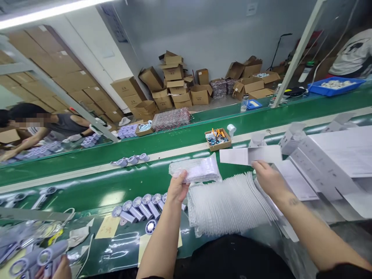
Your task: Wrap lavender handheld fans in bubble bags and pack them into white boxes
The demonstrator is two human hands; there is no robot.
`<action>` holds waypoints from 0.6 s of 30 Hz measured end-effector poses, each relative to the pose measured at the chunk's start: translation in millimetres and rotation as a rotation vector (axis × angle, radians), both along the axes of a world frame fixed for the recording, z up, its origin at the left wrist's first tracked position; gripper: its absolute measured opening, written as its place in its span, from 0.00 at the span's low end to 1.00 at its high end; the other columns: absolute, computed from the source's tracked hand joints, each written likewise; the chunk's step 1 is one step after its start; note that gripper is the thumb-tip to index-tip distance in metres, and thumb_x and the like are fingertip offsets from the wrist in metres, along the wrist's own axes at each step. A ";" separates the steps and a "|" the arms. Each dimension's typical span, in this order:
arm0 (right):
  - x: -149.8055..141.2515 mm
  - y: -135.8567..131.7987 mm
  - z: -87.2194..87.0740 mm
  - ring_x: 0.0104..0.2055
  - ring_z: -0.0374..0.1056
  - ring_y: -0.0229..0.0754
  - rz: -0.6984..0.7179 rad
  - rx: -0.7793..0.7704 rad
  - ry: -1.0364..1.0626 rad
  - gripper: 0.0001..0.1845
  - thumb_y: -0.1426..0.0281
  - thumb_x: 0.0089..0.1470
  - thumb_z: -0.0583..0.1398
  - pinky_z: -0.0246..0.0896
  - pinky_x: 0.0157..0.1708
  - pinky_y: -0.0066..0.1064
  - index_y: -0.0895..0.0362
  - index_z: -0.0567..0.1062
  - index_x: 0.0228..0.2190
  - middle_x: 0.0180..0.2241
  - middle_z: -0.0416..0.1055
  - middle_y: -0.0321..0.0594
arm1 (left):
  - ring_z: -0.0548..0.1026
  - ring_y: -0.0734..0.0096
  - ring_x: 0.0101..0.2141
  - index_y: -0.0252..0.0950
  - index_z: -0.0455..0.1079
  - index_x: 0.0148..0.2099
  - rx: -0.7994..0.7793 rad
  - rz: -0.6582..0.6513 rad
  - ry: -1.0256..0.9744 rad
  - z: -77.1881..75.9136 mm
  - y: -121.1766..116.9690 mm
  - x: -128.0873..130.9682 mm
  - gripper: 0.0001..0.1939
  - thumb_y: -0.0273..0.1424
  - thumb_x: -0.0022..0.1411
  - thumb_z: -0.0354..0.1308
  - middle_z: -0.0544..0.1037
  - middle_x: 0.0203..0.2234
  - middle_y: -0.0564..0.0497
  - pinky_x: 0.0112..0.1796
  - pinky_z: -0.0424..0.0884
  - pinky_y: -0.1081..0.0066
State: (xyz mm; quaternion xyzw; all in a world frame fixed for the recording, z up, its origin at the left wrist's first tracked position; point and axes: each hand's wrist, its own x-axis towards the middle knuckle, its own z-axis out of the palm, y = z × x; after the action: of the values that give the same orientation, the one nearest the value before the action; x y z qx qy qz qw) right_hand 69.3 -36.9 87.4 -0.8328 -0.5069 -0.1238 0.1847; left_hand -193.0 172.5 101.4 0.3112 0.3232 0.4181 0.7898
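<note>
My left hand (179, 186) is closed on the near edge of a bubble-wrap pouch (200, 169), and something pale lilac shows through its plastic. In my right hand (269, 176) I grip a white paper box (235, 156) by its lower edge, to the right of the pouch. Just below both hands lies a row of stacked bubble-wrap bags (229, 203). Several lilac handheld fans (142, 207) stand side by side left of my left forearm, with a single fan (150, 226) nearer me.
Flat white boxes (314, 170) crowd the right side. Beyond the green belt (130, 170) sits a small carton of tools and parts (218, 140). At lower left a co-worker's hand (62, 269) holds fans; another person (55, 124) works across the line. A metal post (299, 54) rises right.
</note>
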 end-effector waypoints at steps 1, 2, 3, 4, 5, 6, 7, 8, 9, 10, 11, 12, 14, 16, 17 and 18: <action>13.4 24.4 -3.0 0.42 0.67 0.46 0.114 -0.089 0.057 0.18 0.80 0.55 0.48 0.60 0.35 0.32 0.58 0.71 0.43 0.47 0.68 0.51 | 0.72 0.78 0.23 0.33 0.69 0.37 0.006 0.006 -0.016 0.0 4.6 8.4 0.22 0.28 0.37 0.72 0.75 0.26 0.54 0.18 0.61 0.82; 26.8 48.5 -7.4 0.41 0.67 0.46 0.215 -0.160 0.109 0.19 0.81 0.54 0.47 0.60 0.36 0.32 0.59 0.72 0.42 0.45 0.69 0.52 | 0.73 0.77 0.25 0.33 0.69 0.38 0.019 0.004 -0.023 -0.4 8.3 20.1 0.22 0.28 0.38 0.71 0.76 0.28 0.53 0.19 0.62 0.82; 39.3 71.3 -13.0 0.40 0.67 0.46 0.300 -0.205 0.152 0.18 0.81 0.53 0.48 0.60 0.37 0.33 0.59 0.72 0.41 0.43 0.69 0.51 | 0.73 0.77 0.26 0.33 0.69 0.39 0.041 -0.001 -0.023 -1.5 11.4 35.0 0.22 0.28 0.39 0.71 0.76 0.29 0.53 0.20 0.64 0.81; 50.4 91.9 -19.6 0.39 0.67 0.45 0.369 -0.226 0.184 0.17 0.80 0.53 0.49 0.60 0.38 0.32 0.58 0.73 0.39 0.42 0.70 0.50 | 0.73 0.76 0.26 0.33 0.69 0.40 0.072 -0.009 -0.013 -3.6 14.1 52.4 0.22 0.29 0.40 0.70 0.76 0.30 0.52 0.21 0.65 0.80; 59.9 109.7 -27.1 0.39 0.67 0.44 0.420 -0.231 0.208 0.15 0.79 0.53 0.50 0.61 0.38 0.32 0.58 0.74 0.38 0.41 0.71 0.49 | 0.74 0.75 0.27 0.33 0.69 0.41 0.114 -0.017 0.007 -6.7 16.8 71.5 0.22 0.31 0.42 0.69 0.76 0.31 0.52 0.23 0.66 0.79; 67.6 124.2 -35.4 0.39 0.68 0.44 0.461 -0.230 0.229 0.13 0.77 0.53 0.52 0.61 0.39 0.32 0.56 0.74 0.37 0.39 0.71 0.47 | 0.74 0.74 0.28 0.32 0.69 0.41 0.169 -0.023 0.042 -10.9 19.5 91.0 0.22 0.33 0.43 0.68 0.76 0.31 0.51 0.24 0.67 0.78; 73.8 135.0 -44.3 0.39 0.68 0.44 0.499 -0.232 0.254 0.12 0.74 0.53 0.54 0.62 0.40 0.32 0.55 0.75 0.38 0.39 0.72 0.45 | 0.74 0.72 0.29 0.32 0.68 0.42 0.234 -0.029 0.097 -15.9 22.2 109.5 0.21 0.34 0.45 0.67 0.76 0.31 0.50 0.26 0.68 0.76; 78.5 142.4 -53.5 0.40 0.68 0.44 0.533 -0.230 0.281 0.11 0.73 0.52 0.56 0.62 0.41 0.32 0.54 0.75 0.38 0.39 0.72 0.44 | 0.74 0.71 0.30 0.32 0.68 0.42 0.303 -0.030 0.177 -21.2 25.0 125.6 0.21 0.36 0.48 0.65 0.76 0.31 0.49 0.28 0.69 0.75; 81.9 146.6 -62.9 0.41 0.68 0.44 0.560 -0.224 0.307 0.11 0.71 0.51 0.58 0.63 0.42 0.33 0.53 0.75 0.38 0.40 0.71 0.43 | 0.74 0.69 0.32 0.32 0.67 0.43 0.377 -0.026 0.284 -26.3 27.7 138.2 0.20 0.36 0.50 0.64 0.76 0.32 0.48 0.30 0.69 0.73; 84.0 148.4 -72.1 0.42 0.68 0.44 0.580 -0.213 0.333 0.10 0.70 0.50 0.59 0.63 0.43 0.33 0.53 0.75 0.37 0.42 0.71 0.42 | 0.74 0.69 0.33 0.33 0.67 0.43 0.459 -0.013 0.412 -30.5 29.9 146.7 0.18 0.36 0.52 0.62 0.75 0.32 0.48 0.32 0.69 0.72; 84.8 148.6 -81.1 0.44 0.67 0.45 0.595 -0.196 0.358 0.10 0.70 0.50 0.59 0.63 0.44 0.34 0.53 0.75 0.37 0.43 0.69 0.43 | 0.73 0.68 0.34 0.33 0.66 0.43 0.555 0.005 0.559 -33.3 31.6 151.1 0.16 0.35 0.53 0.60 0.75 0.33 0.48 0.34 0.69 0.70; 84.2 148.0 -89.5 0.46 0.66 0.45 0.604 -0.174 0.384 0.09 0.69 0.50 0.60 0.62 0.46 0.35 0.53 0.74 0.36 0.46 0.66 0.44 | 0.72 0.67 0.36 0.34 0.66 0.43 0.669 0.018 0.715 -34.4 32.7 152.0 0.14 0.34 0.55 0.59 0.75 0.34 0.48 0.37 0.69 0.68; 78.8 147.8 -104.6 0.51 0.63 0.46 0.608 -0.120 0.436 0.09 0.68 0.50 0.60 0.60 0.50 0.37 0.53 0.73 0.37 0.51 0.59 0.45 | 0.70 0.64 0.39 0.35 0.65 0.41 0.936 -0.013 1.021 -31.5 32.6 148.4 0.09 0.31 0.57 0.56 0.73 0.35 0.47 0.41 0.67 0.66; 69.2 151.4 -117.1 0.55 0.59 0.48 0.610 -0.072 0.483 0.10 0.68 0.50 0.60 0.58 0.53 0.40 0.53 0.72 0.37 0.55 0.52 0.45 | 0.69 0.61 0.41 0.35 0.65 0.39 1.186 -0.126 1.275 -24.5 30.3 147.0 0.07 0.30 0.58 0.54 0.72 0.36 0.45 0.42 0.65 0.64; 63.7 154.5 -122.3 0.57 0.56 0.50 0.607 -0.053 0.500 0.10 0.68 0.50 0.61 0.56 0.54 0.42 0.53 0.71 0.37 0.57 0.48 0.45 | 0.68 0.60 0.41 0.35 0.65 0.40 1.275 -0.186 1.375 -21.3 28.9 149.9 0.07 0.30 0.58 0.53 0.71 0.36 0.44 0.42 0.65 0.64; 58.4 158.0 -126.8 0.59 0.53 0.52 0.600 -0.033 0.519 0.10 0.69 0.49 0.61 0.54 0.55 0.43 0.54 0.71 0.37 0.58 0.45 0.46 | 0.68 0.59 0.41 0.34 0.64 0.41 1.332 -0.234 1.461 -19.3 27.6 155.5 0.07 0.29 0.59 0.53 0.71 0.36 0.43 0.41 0.65 0.64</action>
State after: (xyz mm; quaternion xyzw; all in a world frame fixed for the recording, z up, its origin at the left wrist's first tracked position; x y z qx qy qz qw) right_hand 127.8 121.0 -39.4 -0.6541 -0.6663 0.1585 0.3212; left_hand -37.5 200.1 82.1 0.9021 0.3967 0.1394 0.0972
